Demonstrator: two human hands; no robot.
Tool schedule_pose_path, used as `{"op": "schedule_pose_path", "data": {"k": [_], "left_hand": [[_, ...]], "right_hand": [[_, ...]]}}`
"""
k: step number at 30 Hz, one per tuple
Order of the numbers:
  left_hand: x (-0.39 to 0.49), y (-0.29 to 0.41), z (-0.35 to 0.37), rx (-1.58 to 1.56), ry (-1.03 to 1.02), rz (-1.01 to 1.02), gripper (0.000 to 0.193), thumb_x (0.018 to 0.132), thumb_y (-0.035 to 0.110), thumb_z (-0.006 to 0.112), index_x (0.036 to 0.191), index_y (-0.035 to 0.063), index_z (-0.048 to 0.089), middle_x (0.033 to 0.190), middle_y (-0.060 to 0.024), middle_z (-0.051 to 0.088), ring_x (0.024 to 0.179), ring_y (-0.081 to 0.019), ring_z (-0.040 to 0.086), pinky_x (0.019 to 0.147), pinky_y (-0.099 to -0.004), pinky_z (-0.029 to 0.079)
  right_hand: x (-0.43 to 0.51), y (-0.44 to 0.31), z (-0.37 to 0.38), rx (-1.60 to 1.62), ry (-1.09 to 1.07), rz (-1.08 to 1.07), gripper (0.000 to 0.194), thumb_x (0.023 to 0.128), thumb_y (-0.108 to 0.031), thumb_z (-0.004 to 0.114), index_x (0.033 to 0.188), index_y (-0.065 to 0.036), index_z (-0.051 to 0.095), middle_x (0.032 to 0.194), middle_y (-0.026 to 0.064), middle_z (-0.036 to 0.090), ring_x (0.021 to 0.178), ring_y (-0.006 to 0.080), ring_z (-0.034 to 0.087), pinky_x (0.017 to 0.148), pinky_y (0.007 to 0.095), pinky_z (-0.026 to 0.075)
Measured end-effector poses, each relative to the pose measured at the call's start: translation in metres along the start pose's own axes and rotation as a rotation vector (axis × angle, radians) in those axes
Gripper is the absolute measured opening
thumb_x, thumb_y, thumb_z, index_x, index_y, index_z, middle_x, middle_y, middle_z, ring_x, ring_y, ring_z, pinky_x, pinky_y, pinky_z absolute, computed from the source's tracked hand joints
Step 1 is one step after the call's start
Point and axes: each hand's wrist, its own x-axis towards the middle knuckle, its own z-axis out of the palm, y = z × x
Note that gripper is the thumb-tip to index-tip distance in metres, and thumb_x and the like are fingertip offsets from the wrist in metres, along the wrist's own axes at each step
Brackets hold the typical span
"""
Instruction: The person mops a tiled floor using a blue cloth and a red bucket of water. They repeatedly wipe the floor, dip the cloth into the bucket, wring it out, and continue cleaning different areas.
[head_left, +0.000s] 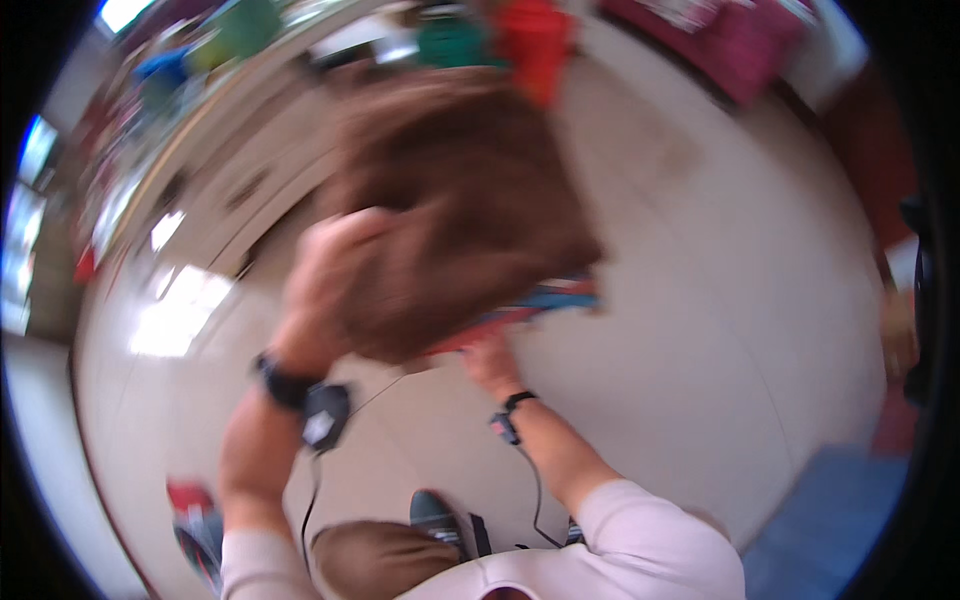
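Note:
A brown cloth item (465, 202), blurred and folded, is held up in front of me over the tiled floor. My left hand (337, 277) grips its left edge, fingers closed on the fabric. Beneath its lower right edge shows a red and blue item (551, 300), whose kind I cannot tell. My right hand (491, 360) is at the underside of that item, its fingertips hidden. Both wrists wear black bands with small devices and cables.
A long cabinet with drawers (255, 180) runs along the upper left, its top crowded with things. A red object (532, 45) and a green container (450, 37) stand beyond the cloth. Pink furniture (720, 45) is at the upper right, a blue surface (832, 517) at the lower right.

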Motion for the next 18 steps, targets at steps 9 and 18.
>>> {"op": "schedule_pose_path", "data": {"k": [9,18], "left_hand": [[-0.094,0.048,0.002,-0.890,0.591,-0.376,0.042,0.075,0.009,0.072,0.113,-0.0057,0.063,0.109,-0.0122,0.067,0.099,-0.0190,0.063,0.089,-0.0308,0.052],[-0.325,0.013,-0.024,-0.764,0.998,-0.739,0.038,0.077,0.008,0.071,0.111,-0.0073,0.064,0.103,-0.0117,0.068,0.090,-0.0170,0.065,0.079,-0.0299,0.056]], "right_hand": [[-0.024,0.028,0.020,0.004,-0.137,-0.086,0.056,0.084,-0.011,0.067,0.138,-0.009,0.051,0.143,0.0176,0.050,0.131,0.0346,0.047,0.111,0.0457,0.036],[0.004,0.012,0.004,0.100,-0.081,-0.050,0.052,0.085,-0.007,0.067,0.135,-0.008,0.055,0.150,0.0156,0.043,0.139,0.0363,0.038,0.116,0.0442,0.030]]}}
